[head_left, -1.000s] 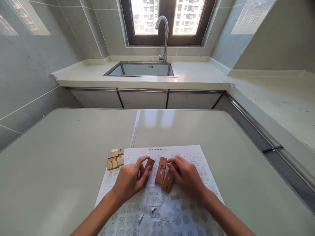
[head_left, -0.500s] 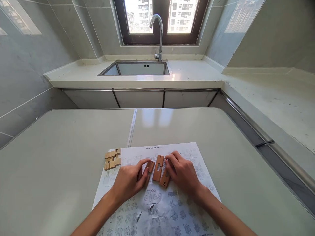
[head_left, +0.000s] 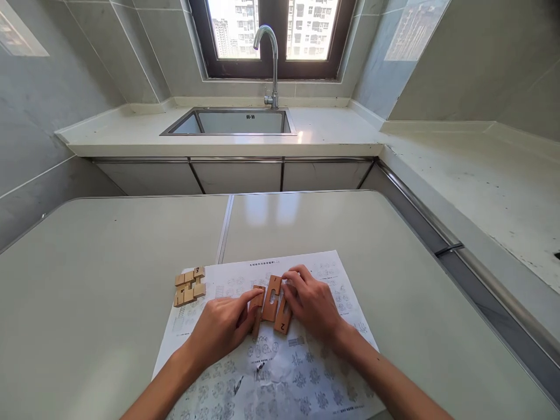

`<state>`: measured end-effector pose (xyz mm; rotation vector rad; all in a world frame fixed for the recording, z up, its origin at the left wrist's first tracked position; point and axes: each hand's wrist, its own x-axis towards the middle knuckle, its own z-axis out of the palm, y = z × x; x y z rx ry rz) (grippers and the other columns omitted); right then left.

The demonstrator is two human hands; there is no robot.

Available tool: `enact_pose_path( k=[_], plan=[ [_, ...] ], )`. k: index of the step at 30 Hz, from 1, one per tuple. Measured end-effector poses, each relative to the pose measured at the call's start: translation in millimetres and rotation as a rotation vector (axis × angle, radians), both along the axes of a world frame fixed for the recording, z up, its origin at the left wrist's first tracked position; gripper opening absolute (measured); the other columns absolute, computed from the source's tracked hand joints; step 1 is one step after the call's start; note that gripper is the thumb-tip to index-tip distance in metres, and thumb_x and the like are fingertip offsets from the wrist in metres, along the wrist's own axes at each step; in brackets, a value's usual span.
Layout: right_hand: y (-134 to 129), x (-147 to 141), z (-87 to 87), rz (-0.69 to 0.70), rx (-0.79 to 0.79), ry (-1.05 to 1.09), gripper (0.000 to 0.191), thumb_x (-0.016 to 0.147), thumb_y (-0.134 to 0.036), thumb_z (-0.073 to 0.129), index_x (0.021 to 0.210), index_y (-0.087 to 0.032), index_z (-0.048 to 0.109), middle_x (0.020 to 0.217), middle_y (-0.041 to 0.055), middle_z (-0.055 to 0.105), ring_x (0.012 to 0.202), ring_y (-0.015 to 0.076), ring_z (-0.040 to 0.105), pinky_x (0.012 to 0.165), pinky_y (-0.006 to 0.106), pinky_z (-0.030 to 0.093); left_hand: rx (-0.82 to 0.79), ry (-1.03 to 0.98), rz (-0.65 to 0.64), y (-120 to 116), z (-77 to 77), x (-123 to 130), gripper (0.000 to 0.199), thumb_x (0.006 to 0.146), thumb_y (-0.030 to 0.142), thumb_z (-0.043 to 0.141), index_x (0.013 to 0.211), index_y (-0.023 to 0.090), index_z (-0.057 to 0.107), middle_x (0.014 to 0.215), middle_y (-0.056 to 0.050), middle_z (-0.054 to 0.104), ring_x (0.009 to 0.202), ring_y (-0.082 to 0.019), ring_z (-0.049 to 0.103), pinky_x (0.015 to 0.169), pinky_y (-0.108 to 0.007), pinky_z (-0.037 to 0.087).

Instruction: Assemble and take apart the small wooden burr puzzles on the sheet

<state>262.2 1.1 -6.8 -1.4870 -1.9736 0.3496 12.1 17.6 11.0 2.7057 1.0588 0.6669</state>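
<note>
Three reddish-brown wooden puzzle pieces with cut-outs lie side by side on a printed paper sheet (head_left: 271, 396). My left hand (head_left: 219, 326) pinches the leftmost piece (head_left: 258, 297) between thumb and index finger, hiding part of it. In the middle lies the piece marked 1 (head_left: 270, 310), with a slot in it; neither hand grips it. The piece marked 2 (head_left: 283, 321) slants at the right, its upper end held in the closed fingers of my right hand (head_left: 315, 306). Those fingertips also come close to the middle piece's top.
Lighter wooden puzzle pieces (head_left: 189, 287), one marked 3, sit together at the sheet's upper left corner. The sheet rests on a pale table (head_left: 109, 280) with a seam. Beyond are a counter (head_left: 332, 125), a sink (head_left: 227, 135) and a faucet (head_left: 274, 70).
The leftmost piece has turned to stand more nearly in line with the middle one, my left index finger now stretched along its top. My right hand keeps its hold. The whole view has shifted slightly.
</note>
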Motion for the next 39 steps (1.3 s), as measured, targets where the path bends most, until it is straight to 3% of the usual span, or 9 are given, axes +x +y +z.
enact_pose_path(
  k=[5, 11, 17, 26, 34, 39],
  plan=[
    [1.3, 2.3, 2.7, 0.06, -0.013, 0.059, 0.024, 0.108, -0.024, 0.05, 0.13, -0.023, 0.059, 0.132, 0.0099, 0.069, 0.08, 0.0181, 0.073, 0.069, 0.031, 0.054, -0.006, -0.003, -0.027, -0.6, 4.7, 2.3, 0.028, 0.109, 0.023, 0.048, 0.137, 0.022, 0.055, 0.065, 0.007, 0.067, 0.051, -0.012, 0.065, 0.054, -0.024, 0.044],
    [1.3, 3.0, 6.8, 0.13, -0.019, 0.103, 0.026, 0.108, -0.017, 0.045, 0.128, -0.025, 0.06, 0.131, 0.0068, 0.072, 0.1, 0.0202, 0.075, 0.077, 0.03, 0.055, -0.063, -0.004, -0.105, 0.1, 8.9, 3.5, 0.03, 0.109, 0.028, 0.052, 0.138, 0.022, 0.053, 0.067, 0.008, 0.068, 0.056, -0.013, 0.068, 0.056, -0.025, 0.045],
    [0.6, 4.7, 5.9, 0.176, -0.027, 0.085, 0.03, 0.107, -0.012, 0.042, 0.126, -0.025, 0.061, 0.13, 0.0072, 0.072, 0.099, 0.0192, 0.074, 0.074, 0.027, 0.053, -0.065, 0.016, -0.145, 0.4, 10.0, 3.3, 0.037, 0.104, 0.034, 0.061, 0.138, 0.022, 0.052, 0.072, 0.006, 0.071, 0.057, -0.015, 0.069, 0.056, -0.026, 0.046],
    [-1.4, 5.0, 3.4, 0.245, -0.059, 0.119, 0.037, 0.097, -0.002, 0.047, 0.123, -0.024, 0.062, 0.123, 0.0071, 0.073, 0.094, 0.0196, 0.073, 0.074, 0.027, 0.055, -0.113, 0.021, -0.147, 0.7, 7.5, 1.6, 0.065, 0.084, 0.054, 0.083, 0.136, 0.024, 0.056, 0.083, 0.0, 0.079, 0.066, -0.021, 0.076, 0.062, -0.029, 0.053],
    [-1.4, 4.0, 2.9, 0.315, -0.056, 0.326, 0.041, 0.096, 0.0, 0.04, 0.121, -0.024, 0.063, 0.122, 0.0086, 0.071, 0.107, 0.021, 0.071, 0.091, 0.035, 0.059, -0.053, 0.001, -0.135, -0.5, 8.2, 5.1, 0.067, 0.08, 0.057, 0.085, 0.13, 0.023, 0.058, 0.109, -0.008, 0.076, 0.085, -0.025, 0.075, 0.071, -0.034, 0.057],
    [-3.1, 2.6, 2.9, 0.385, -0.128, 0.426, 0.044, 0.096, 0.001, 0.039, 0.122, -0.025, 0.063, 0.12, 0.0062, 0.07, 0.081, 0.0143, 0.071, 0.084, 0.033, 0.062, -0.011, 0.0, -0.141, -3.4, 16.7, 9.4, 0.062, 0.083, 0.052, 0.082, 0.135, 0.026, 0.059, 0.124, -0.012, 0.068, 0.109, -0.031, 0.065, 0.094, -0.046, 0.053]
  ],
)
